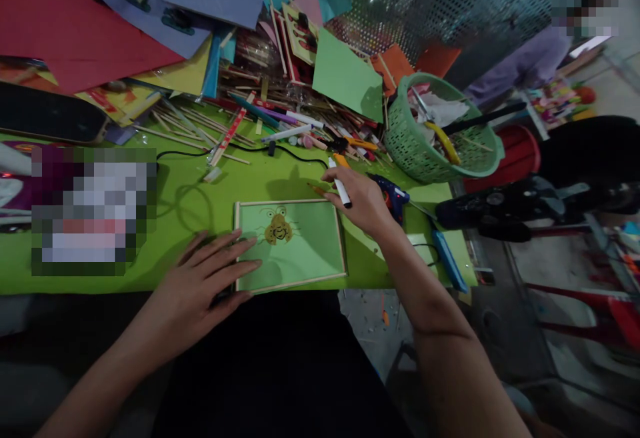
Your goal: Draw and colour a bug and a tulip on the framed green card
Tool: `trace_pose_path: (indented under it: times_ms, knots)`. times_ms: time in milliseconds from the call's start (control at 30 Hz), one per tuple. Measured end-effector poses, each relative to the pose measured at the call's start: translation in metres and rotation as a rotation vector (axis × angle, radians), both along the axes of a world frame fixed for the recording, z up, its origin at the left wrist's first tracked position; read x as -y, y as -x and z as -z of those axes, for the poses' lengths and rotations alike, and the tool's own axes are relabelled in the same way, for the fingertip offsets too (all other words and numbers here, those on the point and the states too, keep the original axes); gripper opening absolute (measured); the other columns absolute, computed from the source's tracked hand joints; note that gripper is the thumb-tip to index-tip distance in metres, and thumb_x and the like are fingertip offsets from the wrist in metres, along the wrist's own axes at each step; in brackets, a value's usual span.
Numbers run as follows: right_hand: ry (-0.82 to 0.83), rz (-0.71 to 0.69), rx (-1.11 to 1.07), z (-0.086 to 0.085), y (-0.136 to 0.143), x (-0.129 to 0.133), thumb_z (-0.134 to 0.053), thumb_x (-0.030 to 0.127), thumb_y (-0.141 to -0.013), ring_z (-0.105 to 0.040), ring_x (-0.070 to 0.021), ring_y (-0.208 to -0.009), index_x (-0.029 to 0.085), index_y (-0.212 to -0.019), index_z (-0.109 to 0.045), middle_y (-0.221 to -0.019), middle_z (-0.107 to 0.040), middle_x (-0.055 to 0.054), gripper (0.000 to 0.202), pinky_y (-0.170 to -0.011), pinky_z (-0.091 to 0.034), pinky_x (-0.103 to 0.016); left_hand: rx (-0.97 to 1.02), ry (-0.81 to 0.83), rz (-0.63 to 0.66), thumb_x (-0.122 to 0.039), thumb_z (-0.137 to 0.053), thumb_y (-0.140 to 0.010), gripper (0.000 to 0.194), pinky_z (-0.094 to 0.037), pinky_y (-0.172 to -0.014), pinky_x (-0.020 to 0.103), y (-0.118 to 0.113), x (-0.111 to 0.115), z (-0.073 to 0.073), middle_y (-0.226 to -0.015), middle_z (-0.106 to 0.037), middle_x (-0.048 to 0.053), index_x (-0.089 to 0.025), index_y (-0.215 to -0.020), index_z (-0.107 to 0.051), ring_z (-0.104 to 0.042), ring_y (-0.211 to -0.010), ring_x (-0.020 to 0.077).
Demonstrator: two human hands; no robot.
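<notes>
A: Eyes on the green card [310, 258], folks! It lies flat near the front edge of the green table [220, 188], rimmed with thin sticks [341, 245].

B: And what a little bug picture [279, 230] on it: brown, round-eyed, sitting left of the middle and towards the top.

A: Here's the left hand [217, 271], palm down over the card's left side. Its fingers are stretched out with slim gaps between them, tips over the paper, and nothing is in its grip.

B: Busier on the other wing! The right hand [364, 203] is beside the card's top right corner, fingers curled together around a white marker [340, 185], dark end towards the person.

A: With a pencil [316, 189] in the same hand, its point aimed left! How each finger grips it, I can't tell from here.

B: Just beyond that wrist, a blue glue gun [395, 201] on the table, and further back a green basket [430, 168] with a yellow handle [444, 143] showing inside.

A: Along the back, a black cable [300, 157] crosses in front of a jumble of wooden sticks [175, 121] and pens, a light green sheet [347, 75] leaning over the heap.
</notes>
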State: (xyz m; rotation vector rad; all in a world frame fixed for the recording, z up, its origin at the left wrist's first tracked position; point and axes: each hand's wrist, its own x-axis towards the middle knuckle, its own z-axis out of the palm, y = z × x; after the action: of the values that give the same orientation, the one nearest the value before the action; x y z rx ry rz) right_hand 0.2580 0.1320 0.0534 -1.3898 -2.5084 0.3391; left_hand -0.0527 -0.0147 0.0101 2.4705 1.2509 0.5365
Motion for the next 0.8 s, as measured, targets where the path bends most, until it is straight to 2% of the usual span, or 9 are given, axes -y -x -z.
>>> trace_pose_path:
  times_ms: [133, 300, 433, 533, 600, 700, 800]
  knots:
    - [0.005, -0.012, 0.052, -0.001, 0.007, -0.003, -0.064, 0.019, -0.087, -0.066, -0.0266, -0.101, 0.023, -0.117, -0.059, -0.116, -0.07, -0.008, 0.031, -0.085, -0.048, -0.034, -0.031, -0.015, 0.024, -0.041, -0.062, -0.092, 0.036, -0.025, -0.117, 0.061, -0.002, 0.004, 0.004, -0.147, -0.057, 0.0, -0.035, -0.127, -0.063, -0.046, -0.141, 0.0311]
    - [-0.04, 0.011, 0.13, 0.005, 0.009, -0.01, -0.054, 0.01, -0.089, -0.066, -0.0272, -0.098, 0.023, -0.119, -0.06, -0.115, -0.07, -0.009, 0.033, -0.083, -0.048, -0.036, -0.033, -0.021, 0.022, -0.042, -0.062, -0.092, 0.036, -0.025, -0.116, 0.061, -0.003, 0.003, 0.007, -0.146, -0.058, 0.0, -0.034, -0.126, -0.064, -0.047, -0.14, 0.0319]
    - [-0.101, 0.065, 0.095, 0.007, 0.004, -0.014, -0.054, 0.018, -0.093, -0.065, -0.0283, -0.101, 0.021, -0.116, -0.061, -0.114, -0.069, -0.011, 0.024, -0.086, -0.048, -0.039, -0.023, -0.015, -0.016, -0.04, -0.061, -0.092, 0.035, -0.023, -0.117, 0.062, -0.01, 0.0, 0.007, -0.146, -0.058, 0.001, -0.033, -0.126, -0.064, -0.047, -0.14, 0.0333]
    - [-0.117, 0.077, -0.092, 0.0, 0.001, -0.01, -0.059, 0.033, -0.094, -0.064, -0.0272, -0.107, 0.024, -0.114, -0.06, -0.116, -0.068, -0.009, 0.022, -0.091, -0.049, -0.039, -0.016, -0.02, -0.069, -0.038, -0.059, -0.093, 0.035, -0.021, -0.118, 0.062, -0.02, -0.008, 0.006, -0.147, -0.058, 0.002, -0.032, -0.127, -0.064, -0.045, -0.141, 0.0336]
    - [-0.084, 0.105, -0.276, -0.008, 0.001, -0.002, -0.057, 0.041, -0.095, -0.065, -0.0235, -0.098, 0.026, -0.112, -0.06, -0.109, -0.068, -0.005, 0.023, -0.089, -0.051, -0.038, -0.021, -0.027, -0.101, -0.036, -0.056, -0.095, 0.032, -0.021, -0.118, 0.062, -0.028, -0.014, 0.004, -0.147, -0.057, 0.004, -0.031, -0.126, -0.065, -0.046, -0.141, 0.0331]
    - [0.02, 0.143, -0.591, -0.017, 0.004, 0.016, -0.048, 0.052, -0.098, -0.066, -0.0205, -0.09, 0.028, -0.109, -0.063, -0.098, -0.067, -0.003, 0.031, -0.081, -0.054, -0.036, -0.041, -0.031, -0.128, -0.035, -0.054, -0.096, 0.03, -0.024, -0.115, 0.062, -0.037, -0.022, 0.001, -0.149, -0.055, 0.006, -0.029, -0.122, -0.067, -0.046, -0.14, 0.0333]
    - [0.148, 0.146, -0.799, -0.019, 0.012, 0.035, -0.04, 0.058, -0.098, -0.065, -0.0193, -0.084, 0.028, -0.103, -0.067, -0.099, -0.066, -0.004, 0.041, -0.074, -0.054, -0.035, -0.062, -0.03, -0.12, -0.039, -0.056, -0.095, 0.03, -0.024, -0.116, 0.062, -0.038, -0.025, -0.002, -0.152, -0.052, 0.006, -0.028, -0.121, -0.067, -0.043, -0.142, 0.0336]
